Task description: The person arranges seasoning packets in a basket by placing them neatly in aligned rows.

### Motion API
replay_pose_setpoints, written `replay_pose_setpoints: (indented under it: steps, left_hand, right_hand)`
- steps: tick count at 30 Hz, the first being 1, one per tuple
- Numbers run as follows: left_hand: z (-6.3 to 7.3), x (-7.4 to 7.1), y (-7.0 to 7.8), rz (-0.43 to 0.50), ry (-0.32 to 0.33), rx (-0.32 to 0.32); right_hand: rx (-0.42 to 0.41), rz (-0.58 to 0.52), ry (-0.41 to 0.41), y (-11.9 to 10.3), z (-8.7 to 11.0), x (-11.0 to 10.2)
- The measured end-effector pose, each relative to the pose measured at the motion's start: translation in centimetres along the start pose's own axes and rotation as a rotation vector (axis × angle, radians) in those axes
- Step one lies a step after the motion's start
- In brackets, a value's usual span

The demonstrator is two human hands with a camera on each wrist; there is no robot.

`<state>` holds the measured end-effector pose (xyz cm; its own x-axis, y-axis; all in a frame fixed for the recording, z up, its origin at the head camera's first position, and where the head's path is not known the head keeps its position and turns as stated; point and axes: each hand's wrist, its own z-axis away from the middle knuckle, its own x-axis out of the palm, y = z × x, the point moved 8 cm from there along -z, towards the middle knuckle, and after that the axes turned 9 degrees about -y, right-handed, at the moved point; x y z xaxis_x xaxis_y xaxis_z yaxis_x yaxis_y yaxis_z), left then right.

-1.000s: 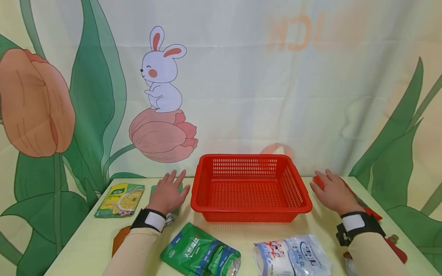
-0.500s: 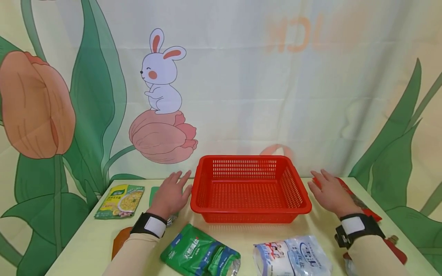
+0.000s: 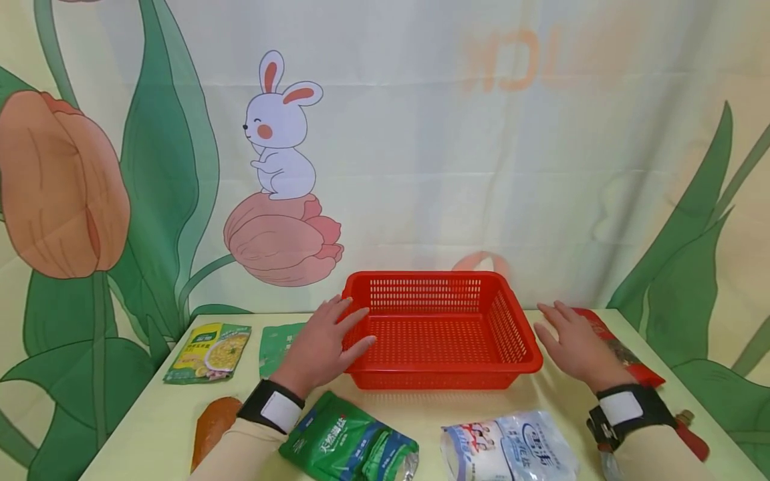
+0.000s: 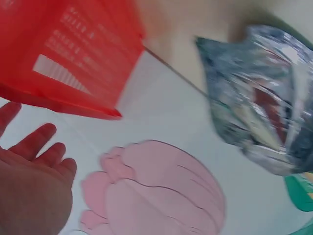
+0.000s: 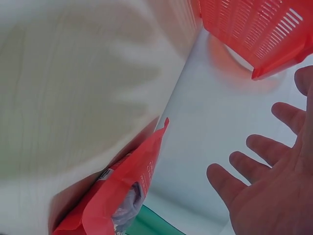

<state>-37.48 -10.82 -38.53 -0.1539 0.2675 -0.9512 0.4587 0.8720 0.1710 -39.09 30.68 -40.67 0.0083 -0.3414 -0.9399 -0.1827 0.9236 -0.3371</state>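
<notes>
In the head view a red plastic basket (image 3: 433, 366) with slotted walls stands at the back middle of the table. My left hand (image 3: 325, 344), fingers straight and spread, overlaps its left rim. The left wrist view has the fingers of that hand (image 4: 36, 196) close by the basket's rim, holding nothing. To the right of the basket my right hand (image 3: 577, 341) hovers with fingers extended, palm down. A red packet (image 3: 625, 351) lies beyond it, partly hidden by the hand; in the right wrist view this packet (image 5: 122, 191) sits below the spread fingers.
A yellow-green soup packet (image 3: 210, 351) and a green packet (image 3: 278, 344) lie left of the basket. Nearer are a brown item (image 3: 213, 427), a green pouch (image 3: 345, 434) and a white-blue bag (image 3: 511, 444). A red item (image 3: 692, 441) is partly hidden by the right sleeve.
My left hand has moved right, from over the green packet to the basket's left rim, uncovering more of that packet. My right hand has shifted slightly left.
</notes>
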Motion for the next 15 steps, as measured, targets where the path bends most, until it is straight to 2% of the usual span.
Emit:
replay_pose_setpoints:
  steps: [5, 9, 15]
  left_hand:
    - [0.3, 0.0, 3.4, -0.020, -0.056, 0.119]
    - [0.5, 0.6, 5.5, -0.055, -0.088, 0.197]
    - [0.3, 2.0, 7.4, -0.110, -0.167, 0.224]
  right_hand:
    - [-0.012, 0.019, 0.008, -0.3, 0.6, 0.1]
    - [-0.020, 0.014, 0.012, -0.2, 0.9, 0.4]
    - [-0.015, 0.012, 0.015, -0.1, 1.2, 0.6]
